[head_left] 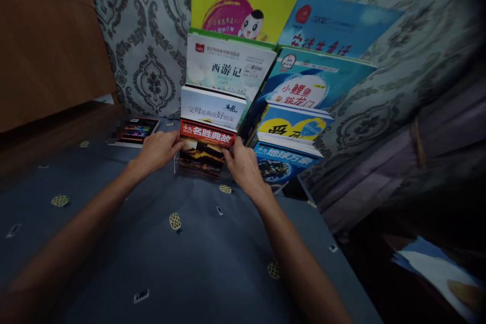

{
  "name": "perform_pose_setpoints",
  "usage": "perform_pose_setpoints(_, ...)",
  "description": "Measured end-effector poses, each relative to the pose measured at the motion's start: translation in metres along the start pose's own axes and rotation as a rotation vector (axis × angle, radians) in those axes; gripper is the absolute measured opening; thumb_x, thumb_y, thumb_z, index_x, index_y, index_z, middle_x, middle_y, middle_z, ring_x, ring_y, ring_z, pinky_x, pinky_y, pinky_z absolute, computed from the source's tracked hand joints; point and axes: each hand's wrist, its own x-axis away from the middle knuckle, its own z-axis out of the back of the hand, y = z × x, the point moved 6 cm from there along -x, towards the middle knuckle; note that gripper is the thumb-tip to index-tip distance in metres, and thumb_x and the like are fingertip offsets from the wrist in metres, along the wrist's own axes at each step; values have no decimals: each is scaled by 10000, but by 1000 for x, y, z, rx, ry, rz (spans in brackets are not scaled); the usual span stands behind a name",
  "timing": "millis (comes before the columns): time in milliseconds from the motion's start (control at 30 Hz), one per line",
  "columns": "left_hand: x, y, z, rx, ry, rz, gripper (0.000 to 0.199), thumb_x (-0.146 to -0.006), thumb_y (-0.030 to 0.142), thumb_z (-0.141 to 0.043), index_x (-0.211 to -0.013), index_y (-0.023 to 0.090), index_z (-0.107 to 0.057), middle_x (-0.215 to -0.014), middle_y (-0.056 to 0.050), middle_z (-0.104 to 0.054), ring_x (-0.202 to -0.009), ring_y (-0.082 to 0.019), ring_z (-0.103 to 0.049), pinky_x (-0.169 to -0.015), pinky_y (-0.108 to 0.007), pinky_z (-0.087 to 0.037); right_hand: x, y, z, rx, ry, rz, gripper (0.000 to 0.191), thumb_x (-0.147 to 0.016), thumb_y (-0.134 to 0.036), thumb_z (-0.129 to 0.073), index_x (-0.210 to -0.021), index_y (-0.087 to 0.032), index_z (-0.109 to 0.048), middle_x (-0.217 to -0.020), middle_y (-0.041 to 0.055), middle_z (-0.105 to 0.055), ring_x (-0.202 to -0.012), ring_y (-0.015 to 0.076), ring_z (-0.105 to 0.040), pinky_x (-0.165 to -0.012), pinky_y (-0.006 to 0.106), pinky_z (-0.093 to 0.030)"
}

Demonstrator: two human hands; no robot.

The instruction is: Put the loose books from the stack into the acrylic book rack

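My left hand (161,148) and my right hand (243,162) grip the two sides of a book with a red top band and a dark night picture (203,154). It stands upright at the front of the left stack in a clear holder. Behind it rise a pale book (212,107), a white and green one (230,63) and a tall yellow one (246,0). Just right of my right hand is the front book of the right stack, a blue one (279,162).
A dark book (136,131) lies flat at the left on the blue patterned cloth (197,263). More blue and yellow books (296,124) stand in the right stack. Patterned wallpaper is behind, a brown wooden cabinet (53,45) at the left, and a purple curtain (379,172) at the right.
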Motion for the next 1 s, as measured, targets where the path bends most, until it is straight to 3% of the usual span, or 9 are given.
perform_pose_setpoints(333,2,1,0,44,0,-3,292,-1011,416,-415,-1049,209,-617,-954,-87,-730,-939,-262,-692,-726,-318,-451,0,-1,-8,-26,-24,-13,348,-984,-192,-467,-1310,-71,-449,-1006,184,-755,-931,306,-726,-734,334,-480)
perform_pose_setpoints(567,0,-5,-5,92,-3,22,329,-1007,446,-420,-1202,198,-513,-1007,-111,-726,-972,-297,-696,-769,-352,-477,3,-5,-3,163,-78,-46,242,-1033,-250,-433,-1186,-111,-558,-984,188,-754,-942,317,-729,-736,332,-470)
perform_pose_setpoints(767,-2,-8,-12,81,-14,11,330,-1010,434,-414,-1233,198,-474,-1063,-126,-718,-1010,-294,-695,-790,-351,-480,4,-8,-2,167,-85,-40,245,-1038,-247,-430,-1183,-112,-574,-985,186,-758,-950,308,-729,-737,322,-463)
perform_pose_setpoints(1000,1,-3,-7,73,-14,3,328,-1018,406,-391,-1236,180,-486,-1067,-151,-719,-1010,-324,-696,-784,-376,-488,2,-5,-4,167,-79,-25,258,-1036,-264,-427,-1189,-122,-579,-992,173,-761,-941,305,-730,-722,319,-461)
